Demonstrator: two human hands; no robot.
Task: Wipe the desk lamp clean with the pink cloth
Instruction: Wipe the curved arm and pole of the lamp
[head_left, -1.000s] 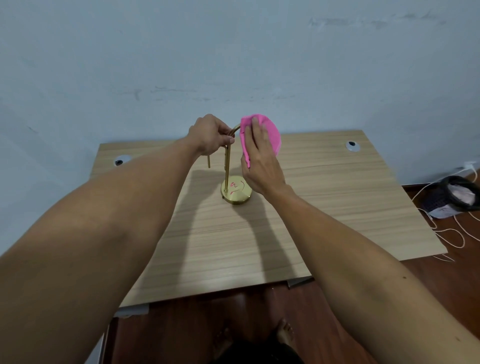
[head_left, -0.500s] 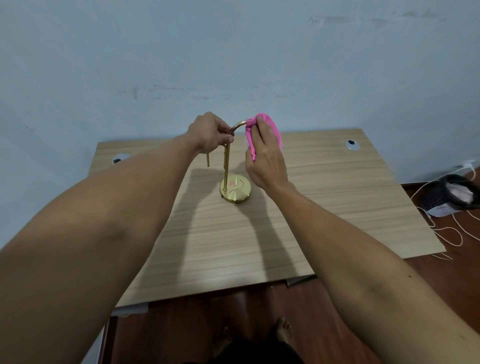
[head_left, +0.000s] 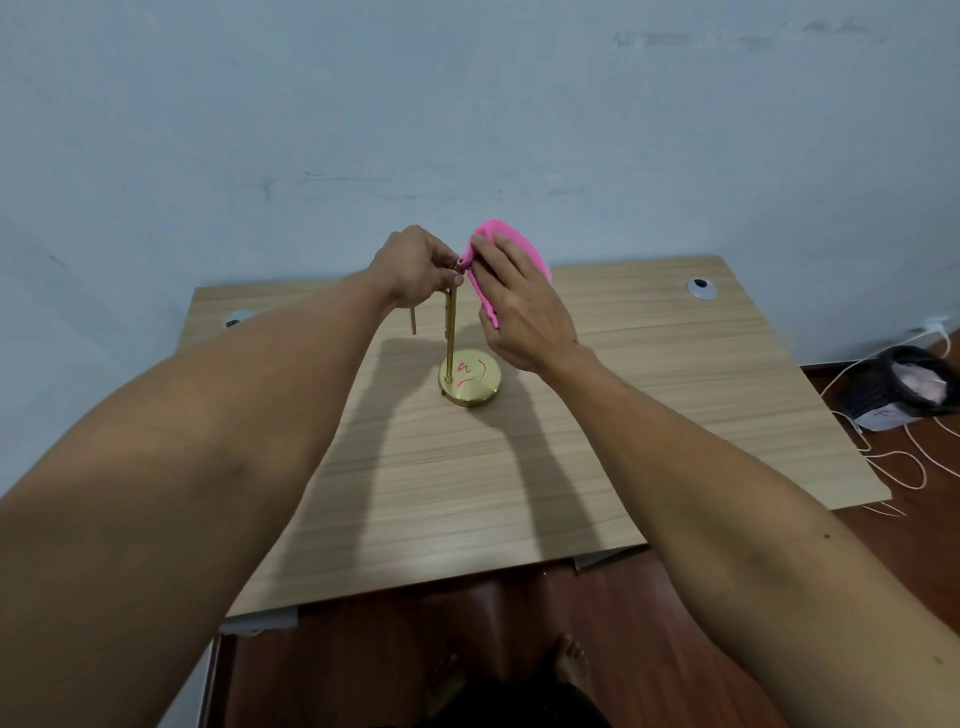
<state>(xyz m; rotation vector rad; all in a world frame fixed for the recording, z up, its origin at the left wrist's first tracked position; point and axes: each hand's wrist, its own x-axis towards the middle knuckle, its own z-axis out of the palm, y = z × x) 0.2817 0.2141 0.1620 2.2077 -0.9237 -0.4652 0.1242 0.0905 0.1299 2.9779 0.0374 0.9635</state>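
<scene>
A gold desk lamp (head_left: 451, 332) stands mid-desk on a round brass base (head_left: 470, 383) with pink marks on it. Its thin upright stem rises into my hands, and a short gold rod hangs down on the left. My left hand (head_left: 415, 267) is closed around the top of the lamp. My right hand (head_left: 517, 304) holds the pink cloth (head_left: 506, 244) pressed against the lamp's top curve, right beside my left fingers. The curved top is hidden by both hands and the cloth.
The wooden desk (head_left: 649, 395) has two cable grommets, one far left (head_left: 236, 317) and one far right (head_left: 700, 287). A pale wall stands right behind it. On the floor at right sit a dark basket (head_left: 898, 387) and white cables (head_left: 893, 457). My bare feet show below.
My right hand has slid the pink cloth leftward along the lamp's curved top until it meets my left hand, covering the arc that showed half a second ago. The left hand has stayed in place.
</scene>
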